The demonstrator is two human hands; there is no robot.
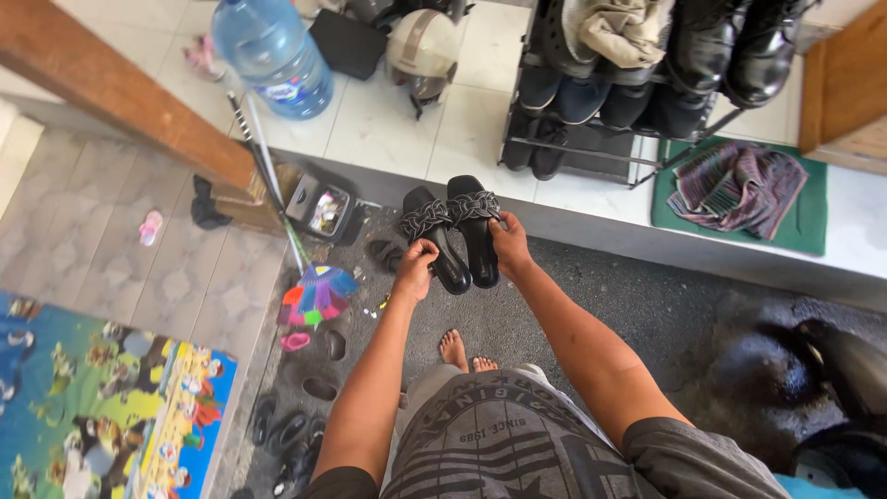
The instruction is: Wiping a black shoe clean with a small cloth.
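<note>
Above the dark floor mat, your left hand and right hand each pinch one black braided sandal; keep both soles level, grips firm

You stand on dark rough floor in bright daylight. A white tiled step runs ahead, carrying a shoe rack, a water jug, a helmet and a green mat. A wooden beam crosses at far left, above grey tiles and a colourful play mat. A broom leans near the step.
</note>
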